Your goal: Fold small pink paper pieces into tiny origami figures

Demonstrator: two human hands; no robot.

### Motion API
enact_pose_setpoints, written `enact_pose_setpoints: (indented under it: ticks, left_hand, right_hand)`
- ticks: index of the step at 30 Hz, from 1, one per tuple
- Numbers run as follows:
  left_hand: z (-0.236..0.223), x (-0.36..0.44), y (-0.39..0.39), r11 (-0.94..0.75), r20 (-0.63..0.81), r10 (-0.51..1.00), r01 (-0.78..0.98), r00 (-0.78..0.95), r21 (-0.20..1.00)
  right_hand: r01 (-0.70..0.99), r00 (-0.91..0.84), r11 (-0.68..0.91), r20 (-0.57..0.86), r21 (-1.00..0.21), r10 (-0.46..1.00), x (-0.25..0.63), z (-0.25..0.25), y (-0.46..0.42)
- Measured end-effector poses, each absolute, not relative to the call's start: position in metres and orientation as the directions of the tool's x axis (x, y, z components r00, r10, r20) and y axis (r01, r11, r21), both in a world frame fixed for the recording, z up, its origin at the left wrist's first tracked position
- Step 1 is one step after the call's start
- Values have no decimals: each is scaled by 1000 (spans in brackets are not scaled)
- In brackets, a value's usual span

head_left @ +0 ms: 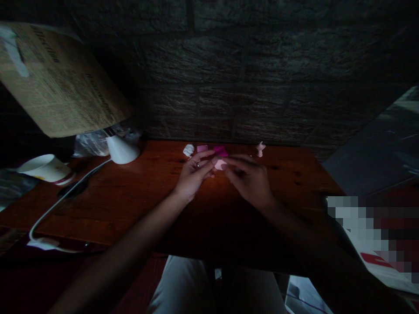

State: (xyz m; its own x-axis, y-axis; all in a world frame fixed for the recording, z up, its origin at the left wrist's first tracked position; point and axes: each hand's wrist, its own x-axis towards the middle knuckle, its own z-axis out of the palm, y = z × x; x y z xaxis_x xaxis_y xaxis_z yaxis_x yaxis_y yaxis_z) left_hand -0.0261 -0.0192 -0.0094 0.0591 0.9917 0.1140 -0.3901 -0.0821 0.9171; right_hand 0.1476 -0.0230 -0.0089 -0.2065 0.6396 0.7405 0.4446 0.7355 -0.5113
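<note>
Pale pink piece [220,165] | likely light, soft, easily dented | left hand [193,176] and right hand [253,181] pinch its edges, best hold | magenta square [221,151] just beyond the fingertips

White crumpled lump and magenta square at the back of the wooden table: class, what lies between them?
A lighter pink square lies between the white crumpled lump and the magenta square, as the head view shows.

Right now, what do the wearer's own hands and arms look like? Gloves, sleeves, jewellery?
Left hand: no glove, small shiny ring on one of the fingers. Left forearm: no sleeve or watch visible. Right hand: no glove, no ring visible. Right forearm: deep shadow, can't tell about a sleeve.
</note>
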Motion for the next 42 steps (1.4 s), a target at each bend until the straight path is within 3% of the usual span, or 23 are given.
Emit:
enact_pose_setpoints:
  ticks: [9,19,32,42]
  left_hand:
    - [-11,-26,-19,-100,141,987,-396,75,913]
    - [-12,-27,-18,-62,115,989,-430,98,901]
    - [-11,-22,-20,-179,216,975,-368,61,912]
    - [-14,-24,-19,-154,187,981,-374,53,915]
  right_hand:
    - [446,-215,732,732,-515,646,149,-5,-24]
    - [473,-300,787,767,-396,566,152,-8,-20]
    - [458,-225,748,752,-480,620,149,-6,-22]
    - [496,-285,771,764,-400,579,150,-10,-21]
